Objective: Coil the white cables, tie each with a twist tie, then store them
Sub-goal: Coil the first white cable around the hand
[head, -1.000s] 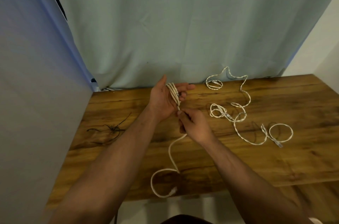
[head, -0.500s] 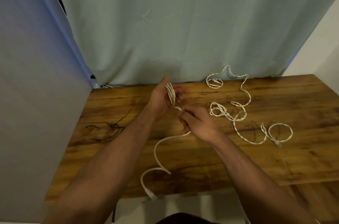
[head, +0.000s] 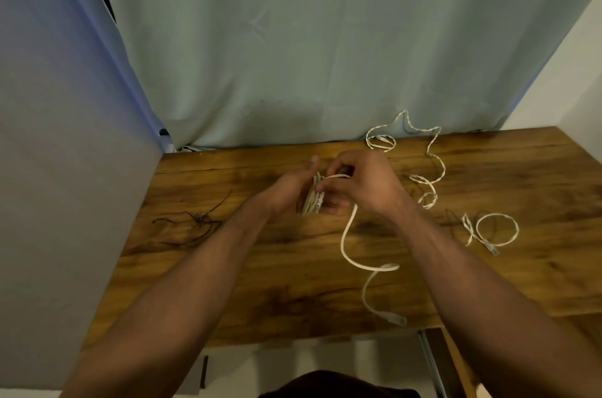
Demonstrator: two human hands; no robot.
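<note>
Over the middle of the table (head: 260, 267): both hands are meeting just above the wood, with the white cable (head: 350, 244) running between them.
Left hand (head: 286, 192): it's cradling the coil (head: 311, 199) against the palm, thumb sticking up. The fingers are curling under the loops, mostly hiding behind the other hand.
Right hand (head: 365, 182): fingers are bunching together and pinching one strand across the coil's top. The fingertips are hard to make out.
Loose tail: it's dangling below the right hand and snaking toward the near edge, the plug (head: 395, 319) lying right by that edge.
Second cable (head: 436, 166): a twisted white one is sprawling far right, its far bend leaning on the curtain (head: 309, 39). The right forearm is covering its middle, so I can't tell if the ring (head: 496, 231) belongs to it.
Twist ties (head: 195, 221): a dark tangle is lying on the left, too thin to count.
Count: I'm seeing two hands, at least two white cables and two plugs.
Room: open wood is stretching between the ties and the left arm. A grey panel (head: 65, 169) is boxing in the left, and the table's right end is running out of frame.
</note>
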